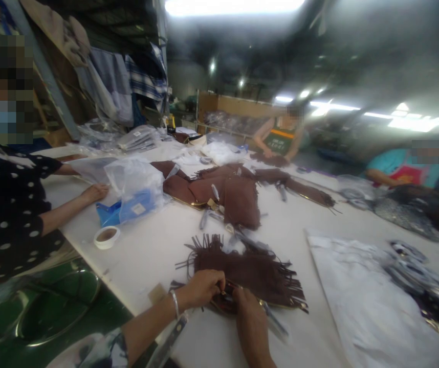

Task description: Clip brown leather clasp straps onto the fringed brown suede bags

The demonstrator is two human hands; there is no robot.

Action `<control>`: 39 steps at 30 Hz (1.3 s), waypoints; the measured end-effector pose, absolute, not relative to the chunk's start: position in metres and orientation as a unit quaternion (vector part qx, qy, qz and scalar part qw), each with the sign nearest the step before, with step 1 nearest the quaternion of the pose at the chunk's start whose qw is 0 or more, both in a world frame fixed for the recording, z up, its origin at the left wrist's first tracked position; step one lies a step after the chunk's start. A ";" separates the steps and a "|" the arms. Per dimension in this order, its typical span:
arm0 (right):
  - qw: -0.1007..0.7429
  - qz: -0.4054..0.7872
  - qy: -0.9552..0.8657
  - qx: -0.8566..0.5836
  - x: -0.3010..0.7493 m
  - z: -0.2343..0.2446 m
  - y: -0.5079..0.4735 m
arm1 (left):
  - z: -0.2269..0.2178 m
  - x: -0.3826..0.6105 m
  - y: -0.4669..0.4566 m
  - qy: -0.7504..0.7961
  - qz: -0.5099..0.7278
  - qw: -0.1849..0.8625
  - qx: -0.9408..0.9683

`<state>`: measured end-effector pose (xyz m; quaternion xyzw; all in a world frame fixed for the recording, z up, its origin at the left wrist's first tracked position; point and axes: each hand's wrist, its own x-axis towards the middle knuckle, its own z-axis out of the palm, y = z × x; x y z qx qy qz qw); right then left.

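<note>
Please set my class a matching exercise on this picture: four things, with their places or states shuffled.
1. Tape roll
2. Nearest fringed brown bag
3. Bracelet
4. Plaid cloth

A. Hanging in the background
B. Touched by the left hand and right hand
C. White, lying near the table's edge
D. Around the left wrist

Pairs: 1-C, 2-B, 3-D, 4-A

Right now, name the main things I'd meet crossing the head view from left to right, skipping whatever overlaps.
Polka-dot top → white roll → left hand → right hand → white pile.
</note>
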<state>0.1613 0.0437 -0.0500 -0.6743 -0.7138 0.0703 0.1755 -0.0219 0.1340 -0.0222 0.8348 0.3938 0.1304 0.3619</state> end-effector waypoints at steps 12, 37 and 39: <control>0.166 0.057 -0.734 -0.656 0.165 -0.055 0.046 | -0.017 -0.023 0.134 0.388 0.118 0.356 0.842; 0.207 0.066 -0.720 -0.659 0.165 -0.056 0.047 | -0.028 -0.013 0.130 0.426 0.154 0.350 0.820; 0.208 0.068 -0.708 -0.672 0.166 -0.051 0.046 | -0.031 -0.012 0.137 0.433 0.158 0.374 0.805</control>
